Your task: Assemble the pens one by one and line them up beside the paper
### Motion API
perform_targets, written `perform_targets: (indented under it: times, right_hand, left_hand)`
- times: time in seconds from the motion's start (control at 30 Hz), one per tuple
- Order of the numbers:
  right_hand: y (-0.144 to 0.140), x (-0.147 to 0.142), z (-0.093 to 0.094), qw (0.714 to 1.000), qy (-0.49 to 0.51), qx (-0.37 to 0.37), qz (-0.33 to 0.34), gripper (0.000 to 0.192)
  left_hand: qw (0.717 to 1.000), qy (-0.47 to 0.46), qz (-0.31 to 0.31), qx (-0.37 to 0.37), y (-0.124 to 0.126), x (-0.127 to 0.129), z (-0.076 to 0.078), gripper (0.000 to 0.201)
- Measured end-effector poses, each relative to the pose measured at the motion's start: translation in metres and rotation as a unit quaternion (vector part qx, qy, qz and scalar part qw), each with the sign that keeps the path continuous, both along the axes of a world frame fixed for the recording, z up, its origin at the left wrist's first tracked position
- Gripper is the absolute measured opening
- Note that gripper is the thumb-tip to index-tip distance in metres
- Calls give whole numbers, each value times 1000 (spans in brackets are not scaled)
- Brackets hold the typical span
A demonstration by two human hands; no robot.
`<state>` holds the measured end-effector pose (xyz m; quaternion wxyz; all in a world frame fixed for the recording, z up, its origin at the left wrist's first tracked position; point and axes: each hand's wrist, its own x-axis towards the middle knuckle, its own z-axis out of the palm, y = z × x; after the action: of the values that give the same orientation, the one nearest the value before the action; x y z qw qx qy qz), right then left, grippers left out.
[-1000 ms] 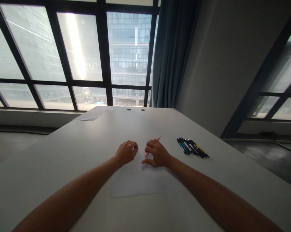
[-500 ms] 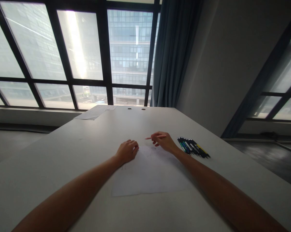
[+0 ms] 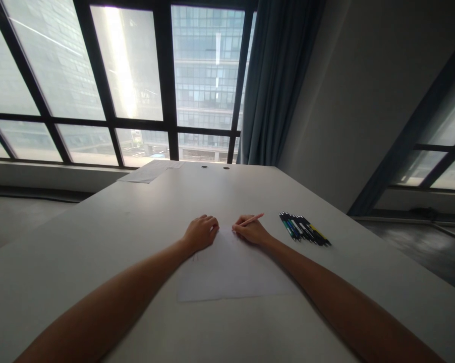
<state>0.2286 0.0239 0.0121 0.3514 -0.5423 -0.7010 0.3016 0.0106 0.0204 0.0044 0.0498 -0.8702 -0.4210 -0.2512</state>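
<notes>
A white sheet of paper [image 3: 231, 272] lies on the pale table [image 3: 110, 237] in front of me. My left hand [image 3: 202, 233] rests on the sheet's far left corner with fingers curled, holding nothing. My right hand [image 3: 252, 230] grips a thin pink pencil [image 3: 252, 219] in a writing hold, its tip down at the sheet's far edge, close to my left fingers. Faint marks show on the paper near my left wrist.
A row of several dark pens [image 3: 303, 229] lies on the table right of my right hand. Other papers [image 3: 149, 171] sit at the far left edge by the window. Two round cable holes [image 3: 215, 167] are at the far end.
My right hand swung out to the right with the pencil pointing left, then came back beside my left hand, tip on the paper. The left hand stayed put.
</notes>
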Motion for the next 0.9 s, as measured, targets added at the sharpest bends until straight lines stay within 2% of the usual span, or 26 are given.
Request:
perform_targets:
  times: [0.1, 0.27, 0.43, 0.5, 0.6, 0.7, 0.8, 0.9]
  right_hand:
    - [2, -1, -1, 1000, -27, 2, 0, 12]
    - [3, -1, -3, 1000, -7, 3, -25, 11]
    - [4, 0, -4, 1000, -25, 12, -12, 11]
    - [3, 2, -6, 998, -10, 55, -22, 13]
    - [1, 4, -8, 985, -28, 168, -33, 24]
    - [-1, 3, -8, 969, -70, 235, -43, 31]
    - [-3, 0, -7, 963, -69, 251, -63, 44]
    - [-6, -3, -5, 965, -49, 254, -52, 41]
  left_hand:
    - [1000, -1, 0, 0, 0, 0, 0, 14]
    - [1000, 0, 3, -4, -1, 0, 0, 15]
    - [1000, -5, 2, -4, -1, 0, 0, 14]
    - [1000, -7, 1, -2, -1, 0, 0, 15]
    - [1000, -20, -9, -1, 0, -1, -1, 18]
    - [998, -52, -42, 2, 1, -1, -1, 25]
    - [992, -62, -105, 33, 1, -2, 0, 45]
    - [982, -42, -174, 61, 2, -2, 1, 46]
